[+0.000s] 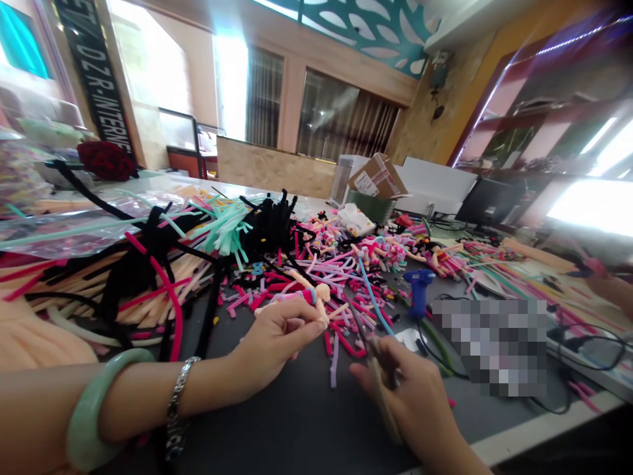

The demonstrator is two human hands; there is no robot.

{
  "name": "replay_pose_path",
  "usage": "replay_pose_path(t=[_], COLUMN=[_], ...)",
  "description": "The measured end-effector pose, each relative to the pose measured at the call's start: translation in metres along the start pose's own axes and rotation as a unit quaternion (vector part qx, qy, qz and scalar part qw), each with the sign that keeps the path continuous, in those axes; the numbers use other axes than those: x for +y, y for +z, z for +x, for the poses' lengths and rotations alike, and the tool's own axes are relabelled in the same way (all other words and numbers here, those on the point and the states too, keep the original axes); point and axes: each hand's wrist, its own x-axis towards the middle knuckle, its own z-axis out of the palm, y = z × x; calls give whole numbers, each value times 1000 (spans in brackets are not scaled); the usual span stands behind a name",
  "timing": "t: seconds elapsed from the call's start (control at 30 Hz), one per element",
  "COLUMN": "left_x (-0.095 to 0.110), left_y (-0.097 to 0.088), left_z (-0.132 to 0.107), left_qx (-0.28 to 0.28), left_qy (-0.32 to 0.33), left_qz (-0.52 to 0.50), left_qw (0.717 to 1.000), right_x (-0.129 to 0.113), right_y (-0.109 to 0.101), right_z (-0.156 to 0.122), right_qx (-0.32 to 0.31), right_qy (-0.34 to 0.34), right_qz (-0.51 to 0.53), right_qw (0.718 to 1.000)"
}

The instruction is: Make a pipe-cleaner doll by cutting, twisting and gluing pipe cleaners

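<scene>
Brown curtains (346,122) hang behind glass at the back of a bright room, and a dark grey table (277,422) stretches across the foreground under heaps of fuzzy stems. On its far side an open brown cardboard box (378,179) sits near a black flat monitor (487,201); at the right edge another person's hand (608,285) shows, blurred.

Above the near part of the table, the person's left hand (279,336) holds a small peach and pink figure of fuzzy stems (322,293), its fingers pinching a peach limb. The right hand (415,389) has its fingers wrapped around pale-handled metal scissors (380,389), blades toward the heap; how far these stand apart cannot be told.

The blades point close to the left fingertips, so a careless closing could nick skin or clip the wrong limb. A light pinch might let the soft figure twist or drop among the loose pink and lilac offcuts (341,274), where it would be hard to pick out. The blue glue gun (419,290) stands near with its black cord (430,346) looping beside the right hand; a snagging sleeve or wrist could topple it.
</scene>
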Motion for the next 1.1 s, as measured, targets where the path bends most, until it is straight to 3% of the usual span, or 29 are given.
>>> replay_pose_path(t=[0.33, 0.77, 1.1], left_x=[-1, -4, -3], left_y=[0, -7, -3], left_z=[-2, -1, -2], left_qx=[-24, -25, -22], left_qy=[16, 51, -13], left_qz=[-2, 70, 24], left_qw=[1000, 996, 999], right_x=[-5, -4, -2], right_y=[0, 0, -4], right_z=[0, 2, 4], right_qx=[-73, -84, -97], right_qy=[3, -7, 5], right_qz=[20, 10, 3], right_qw=[997, 996, 995])
